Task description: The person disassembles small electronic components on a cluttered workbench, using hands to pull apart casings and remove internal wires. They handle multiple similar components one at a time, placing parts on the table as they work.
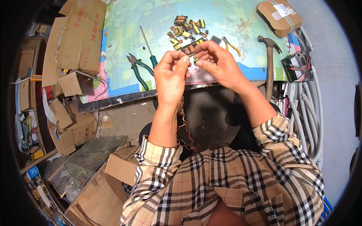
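Observation:
My left hand (pixel 171 71) is closed, its thumb and fingertips pinched together. Thin copper wire (pixel 183 128) hangs in loose kinks from behind it toward my lap; its upper end is hidden by the hand. Close beside it, my right hand (pixel 217 62) grips a small green ring-like coil (pixel 195 60) between thumb and finger. Just beyond both hands lies a pile of small transformers and coils (pixel 186 34) with yellow and copper windings. Left of my left hand rest green-handled cutting pliers (pixel 138 69) and a screwdriver (pixel 147 44) with a green handle.
Yellow-handled pliers (pixel 231 46), tangled thin wire (pixel 243 30) and a hammer (pixel 270 60) lie on the right of the mat-covered table (pixel 132 19). A black meter (pixel 296 66) with red leads stands at its right edge. Cardboard boxes (pixel 81 37) crowd the left; grey tubes (pixel 309 113) hang right.

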{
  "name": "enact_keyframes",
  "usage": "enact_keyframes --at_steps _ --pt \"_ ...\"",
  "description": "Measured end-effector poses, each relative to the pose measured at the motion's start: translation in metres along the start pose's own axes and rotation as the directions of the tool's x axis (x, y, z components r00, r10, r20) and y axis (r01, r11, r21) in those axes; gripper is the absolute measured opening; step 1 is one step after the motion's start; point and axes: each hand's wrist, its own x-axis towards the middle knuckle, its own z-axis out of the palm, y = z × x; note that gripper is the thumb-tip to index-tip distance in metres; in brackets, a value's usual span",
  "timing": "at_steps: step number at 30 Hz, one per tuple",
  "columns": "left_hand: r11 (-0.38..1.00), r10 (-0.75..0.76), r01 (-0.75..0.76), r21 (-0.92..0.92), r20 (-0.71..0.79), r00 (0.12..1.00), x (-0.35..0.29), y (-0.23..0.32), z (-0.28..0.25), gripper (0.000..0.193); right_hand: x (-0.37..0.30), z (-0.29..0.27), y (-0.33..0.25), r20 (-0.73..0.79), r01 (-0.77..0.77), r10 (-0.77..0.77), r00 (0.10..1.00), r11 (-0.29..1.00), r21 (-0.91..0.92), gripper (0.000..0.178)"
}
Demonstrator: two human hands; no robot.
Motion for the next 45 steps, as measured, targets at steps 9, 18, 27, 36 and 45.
enact_keyframes --at_steps 9,18,27,36,45 --pt "0.996 0.068 -0.068 0.049 0.009 0.998 0.0 -0.002 0.0 0.007 0.001 0.0 0.003 0.056 -0.163 0.155 0.986 0.965 0.205 0.019" --pt "0.939 0.216 -0.207 0.275 -0.005 0.976 -0.004 0.0 0.001 0.005 -0.002 0.001 -0.007 -0.001 -0.136 0.137 0.991 0.988 -0.067 0.013" --pt "0.944 0.226 -0.209 0.256 -0.036 0.974 -0.004 -0.009 0.009 0.007 -0.001 -0.002 -0.001 -0.04 -0.068 0.062 0.997 0.981 -0.18 0.018" --pt "0.598 0.556 -0.503 0.624 0.129 0.821 -0.007 -0.01 0.01 0.006 0.004 -0.016 0.001 0.121 -0.36 0.343 0.931 0.917 0.171 0.027" --pt "0.558 0.573 -0.526 0.642 0.16 0.804 -0.009 -0.01 0.013 0.006 0.002 -0.008 0.013 0.111 -0.36 0.345 0.932 0.844 0.398 0.029"
